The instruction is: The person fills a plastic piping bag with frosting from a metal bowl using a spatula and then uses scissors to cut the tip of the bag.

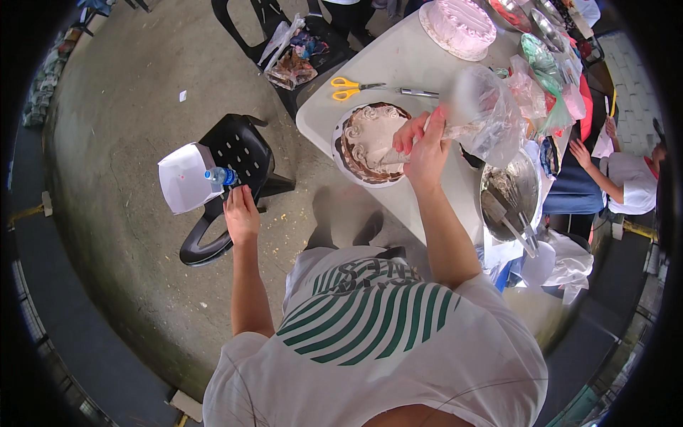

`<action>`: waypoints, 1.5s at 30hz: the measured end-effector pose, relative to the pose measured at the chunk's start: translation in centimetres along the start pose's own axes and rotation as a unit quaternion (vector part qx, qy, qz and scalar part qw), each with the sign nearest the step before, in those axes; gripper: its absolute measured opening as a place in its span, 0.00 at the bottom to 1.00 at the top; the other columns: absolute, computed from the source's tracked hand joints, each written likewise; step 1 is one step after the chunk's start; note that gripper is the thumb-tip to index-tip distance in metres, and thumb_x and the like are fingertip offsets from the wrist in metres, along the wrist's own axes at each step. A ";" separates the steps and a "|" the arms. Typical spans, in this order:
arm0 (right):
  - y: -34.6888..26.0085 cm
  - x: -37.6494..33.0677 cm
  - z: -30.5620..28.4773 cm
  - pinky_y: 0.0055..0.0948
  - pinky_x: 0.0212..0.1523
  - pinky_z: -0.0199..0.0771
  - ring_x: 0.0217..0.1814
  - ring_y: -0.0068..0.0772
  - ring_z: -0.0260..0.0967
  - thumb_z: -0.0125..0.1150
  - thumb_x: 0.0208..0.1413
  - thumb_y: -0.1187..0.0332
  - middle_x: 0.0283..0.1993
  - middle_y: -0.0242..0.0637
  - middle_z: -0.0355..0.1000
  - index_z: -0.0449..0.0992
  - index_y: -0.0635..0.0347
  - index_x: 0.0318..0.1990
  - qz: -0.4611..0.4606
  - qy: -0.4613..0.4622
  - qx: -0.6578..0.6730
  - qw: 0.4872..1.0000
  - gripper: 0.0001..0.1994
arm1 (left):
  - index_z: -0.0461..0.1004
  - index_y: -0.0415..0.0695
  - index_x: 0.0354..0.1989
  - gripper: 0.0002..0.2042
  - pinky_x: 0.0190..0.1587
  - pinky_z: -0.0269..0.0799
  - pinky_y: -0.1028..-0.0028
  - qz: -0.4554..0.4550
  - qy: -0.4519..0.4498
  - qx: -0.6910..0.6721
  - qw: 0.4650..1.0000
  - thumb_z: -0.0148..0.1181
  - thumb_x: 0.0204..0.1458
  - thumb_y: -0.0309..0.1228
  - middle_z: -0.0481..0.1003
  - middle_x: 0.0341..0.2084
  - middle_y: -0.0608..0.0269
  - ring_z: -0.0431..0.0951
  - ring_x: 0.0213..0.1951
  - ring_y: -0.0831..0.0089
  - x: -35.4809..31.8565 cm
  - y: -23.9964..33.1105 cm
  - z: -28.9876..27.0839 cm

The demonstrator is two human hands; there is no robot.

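My right hand (pixel 428 158) is closed round the narrow end of a clear plastic piping bag (pixel 494 117) with pale icing inside. It is over the right edge of a round cake (pixel 373 139), whose pale frosted top has piped swirls near its rim. Dark cake shows at the sides, and a white board lies beneath. My left hand (pixel 242 213) is down at a black plastic chair (pixel 238 151), its fingers drawn together. Close to the fingertips lies a small water bottle (pixel 220 176) with a blue label, beside an open white box (pixel 186 178). What those fingers grip, if anything, is hidden.
On the table (pixel 324 117) lie yellow-handled scissors (pixel 347 88) and a metal-ended tool (pixel 418 92). A pink frosted cake (pixel 459 28) stands at the far end. To the right is a metal bowl (pixel 523 181) with utensils, near plastic bags (pixel 544 78) and another person (pixel 626 178).
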State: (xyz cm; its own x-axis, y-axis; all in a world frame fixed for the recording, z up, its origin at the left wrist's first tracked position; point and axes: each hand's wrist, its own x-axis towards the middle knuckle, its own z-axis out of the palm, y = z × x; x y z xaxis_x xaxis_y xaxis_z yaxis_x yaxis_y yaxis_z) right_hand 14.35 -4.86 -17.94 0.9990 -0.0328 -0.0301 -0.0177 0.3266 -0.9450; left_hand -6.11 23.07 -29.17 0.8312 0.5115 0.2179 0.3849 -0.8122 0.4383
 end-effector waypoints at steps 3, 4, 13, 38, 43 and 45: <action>0.1 0.2 0.0 0.29 0.15 0.56 0.10 0.27 0.49 0.38 0.64 0.42 0.09 0.35 0.52 0.52 0.54 0.16 -0.009 0.002 -0.016 1.000 0.30 | 0.70 0.39 0.33 0.10 0.39 0.66 0.58 -0.003 0.002 0.003 1.000 0.46 0.61 0.32 0.73 0.30 0.51 0.74 0.34 0.51 -0.1 -0.1 0.1; 0.0 0.1 -0.2 0.29 0.14 0.56 0.09 0.27 0.49 0.38 0.64 0.42 0.09 0.35 0.52 0.53 0.54 0.16 -0.013 0.006 -0.023 1.000 0.30 | 0.70 0.39 0.33 0.10 0.39 0.66 0.58 -0.004 0.003 0.008 1.000 0.46 0.61 0.32 0.73 0.30 0.51 0.74 0.34 0.51 -0.1 0.0 0.1; -0.3 -0.2 -1.4 0.28 0.14 0.56 0.09 0.27 0.49 0.39 0.65 0.44 0.09 0.34 0.52 0.54 0.55 0.16 -0.009 -0.005 -0.009 1.000 0.29 | 0.70 0.39 0.32 0.10 0.40 0.66 0.59 0.006 0.008 0.004 1.000 0.46 0.61 0.31 0.73 0.29 0.51 0.73 0.34 0.51 0.1 0.1 0.0; 0.1 0.2 0.7 0.29 0.13 0.55 0.09 0.27 0.49 0.41 0.65 0.45 0.09 0.34 0.52 0.53 0.54 0.15 -0.028 -0.015 -0.010 0.999 0.29 | 0.69 0.38 0.30 0.11 0.39 0.66 0.59 0.003 0.010 0.001 1.000 0.45 0.62 0.32 0.73 0.27 0.52 0.73 0.33 0.52 -0.1 -0.4 0.2; -0.6 -0.3 0.1 0.30 0.13 0.55 0.09 0.28 0.49 0.38 0.66 0.46 0.08 0.34 0.52 0.53 0.54 0.15 -0.017 0.006 -0.007 1.000 0.29 | 0.69 0.39 0.30 0.12 0.40 0.66 0.59 0.006 0.014 -0.007 1.000 0.45 0.62 0.32 0.73 0.27 0.53 0.73 0.33 0.53 0.0 0.1 0.0; -0.5 -0.5 -0.3 0.30 0.14 0.55 0.09 0.28 0.49 0.38 0.66 0.46 0.09 0.34 0.52 0.53 0.54 0.15 -0.017 -0.003 -0.002 1.000 0.29 | 0.69 0.39 0.30 0.12 0.40 0.66 0.59 0.004 0.011 -0.005 1.000 0.44 0.62 0.32 0.73 0.27 0.54 0.73 0.33 0.53 0.1 0.1 0.0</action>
State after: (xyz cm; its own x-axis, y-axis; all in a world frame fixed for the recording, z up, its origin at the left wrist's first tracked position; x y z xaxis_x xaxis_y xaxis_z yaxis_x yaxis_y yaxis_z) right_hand 13.82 -5.25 -17.56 0.9993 -0.0382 0.0038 0.0159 0.3225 -0.9464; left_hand -6.01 23.02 -29.14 0.8256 0.5107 0.2399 0.3737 -0.8135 0.4456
